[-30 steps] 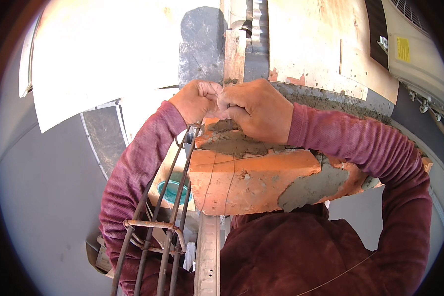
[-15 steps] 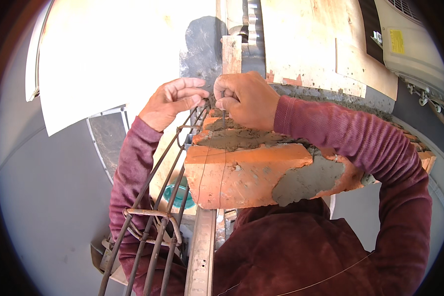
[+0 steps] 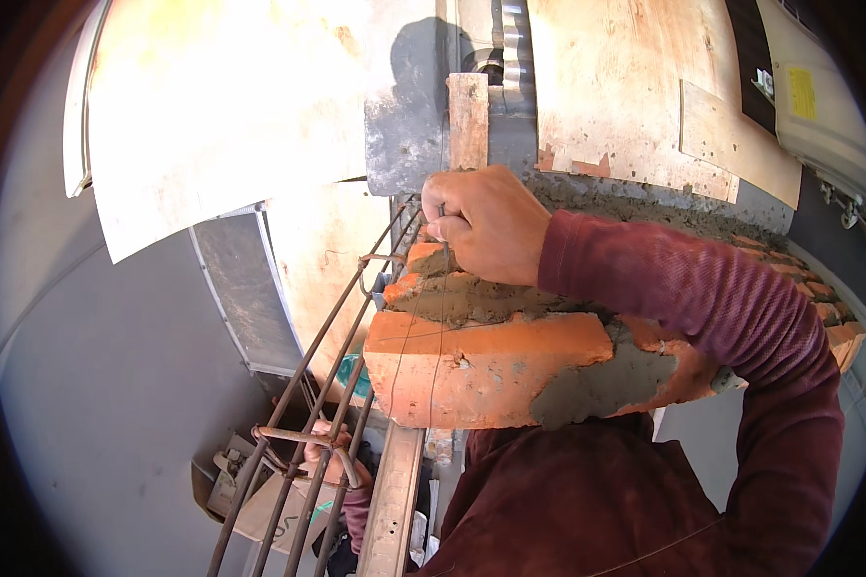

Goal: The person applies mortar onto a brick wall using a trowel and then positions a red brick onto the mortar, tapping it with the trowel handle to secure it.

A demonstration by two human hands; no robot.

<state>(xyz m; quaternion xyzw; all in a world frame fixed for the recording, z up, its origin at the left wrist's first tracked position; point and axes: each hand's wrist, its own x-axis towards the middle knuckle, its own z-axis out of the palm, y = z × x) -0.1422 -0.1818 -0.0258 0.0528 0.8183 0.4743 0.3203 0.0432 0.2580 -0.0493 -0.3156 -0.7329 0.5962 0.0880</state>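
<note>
My right hand (image 3: 481, 221) is closed on a thin metal nail (image 3: 445, 253) held upright above the brick wall (image 3: 436, 361). Thin string runs down over the top brick's orange face, beside a patch of grey mortar (image 3: 601, 385). More wet mortar lies between the bricks. At the left of the wall, a cage of rusty rebar (image 3: 308, 354) with square ties runs diagonally. My left hand (image 3: 327, 447) is low behind the rebar, fingers curled and partly hidden by the bars; what it holds, if anything, I cannot make out.
Plywood sheets (image 3: 625, 87), a wooden batten (image 3: 469, 120) and a grey panel stand beyond the wall. A cream machine housing (image 3: 818, 115) is at upper right. A metal channel (image 3: 390, 500) runs below the bricks. A teal container (image 3: 354, 375) and cardboard box (image 3: 269, 510) sit lower left.
My left hand has left my right hand and dropped down behind the rebar. My right hand stays above the bricks, with the nail now showing in its grip.
</note>
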